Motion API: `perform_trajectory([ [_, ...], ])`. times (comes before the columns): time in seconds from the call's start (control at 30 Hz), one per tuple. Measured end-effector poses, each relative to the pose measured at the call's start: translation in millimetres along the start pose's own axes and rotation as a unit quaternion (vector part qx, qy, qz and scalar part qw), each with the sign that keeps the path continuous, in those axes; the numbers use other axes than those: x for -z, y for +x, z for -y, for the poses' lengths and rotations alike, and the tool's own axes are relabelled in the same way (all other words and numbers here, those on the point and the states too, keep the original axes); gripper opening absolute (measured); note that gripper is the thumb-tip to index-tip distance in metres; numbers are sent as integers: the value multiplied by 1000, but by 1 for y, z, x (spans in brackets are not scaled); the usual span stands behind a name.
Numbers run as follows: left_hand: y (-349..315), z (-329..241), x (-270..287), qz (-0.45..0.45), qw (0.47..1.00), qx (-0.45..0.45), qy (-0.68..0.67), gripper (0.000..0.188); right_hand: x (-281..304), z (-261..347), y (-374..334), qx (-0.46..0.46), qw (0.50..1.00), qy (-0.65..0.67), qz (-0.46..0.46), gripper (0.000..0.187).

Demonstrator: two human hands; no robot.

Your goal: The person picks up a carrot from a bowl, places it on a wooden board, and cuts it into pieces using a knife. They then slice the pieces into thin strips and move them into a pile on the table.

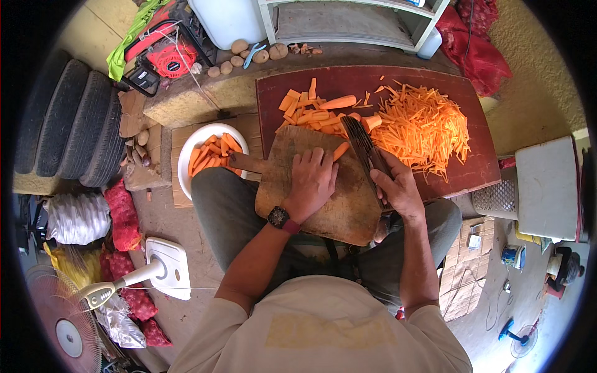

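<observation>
The red tabletop (273, 90) bears cut carrot pieces (314, 116) — and, to their right, a shredded-carrot heap (426, 127).

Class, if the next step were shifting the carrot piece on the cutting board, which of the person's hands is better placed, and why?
Probably the left hand: its fingertips are right by the carrot piece on the cutting board. The right hand is occupied, gripping a dark, broad tool.

The left hand (314, 180) hides an orange, finger-shaped carrot piece (341, 150) — only its far right end shows. The right hand (398, 185) covers part of the dark, ridged, long tool (360, 143). The left knee (211, 186) masks the round white basin's (185, 148) near side — and the far white metal shelf (342, 25) is cut off above.
</observation>
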State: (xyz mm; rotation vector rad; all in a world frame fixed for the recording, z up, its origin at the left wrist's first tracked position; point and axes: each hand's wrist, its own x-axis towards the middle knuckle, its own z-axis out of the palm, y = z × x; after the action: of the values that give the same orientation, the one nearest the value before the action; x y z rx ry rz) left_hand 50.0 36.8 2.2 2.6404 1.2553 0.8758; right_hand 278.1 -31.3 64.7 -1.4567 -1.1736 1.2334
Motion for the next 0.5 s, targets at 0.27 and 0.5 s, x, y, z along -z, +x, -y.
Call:
perform_trajectory([
  [0.27,0,1,-1,1,1000,-1,-2,29,-1,2,-1,-5,1000,-14,-2,56],
  [0.5,0,1,-1,-1,1000,-1,-2,29,-2,0,-1,1,1000,-7,-5,57],
])
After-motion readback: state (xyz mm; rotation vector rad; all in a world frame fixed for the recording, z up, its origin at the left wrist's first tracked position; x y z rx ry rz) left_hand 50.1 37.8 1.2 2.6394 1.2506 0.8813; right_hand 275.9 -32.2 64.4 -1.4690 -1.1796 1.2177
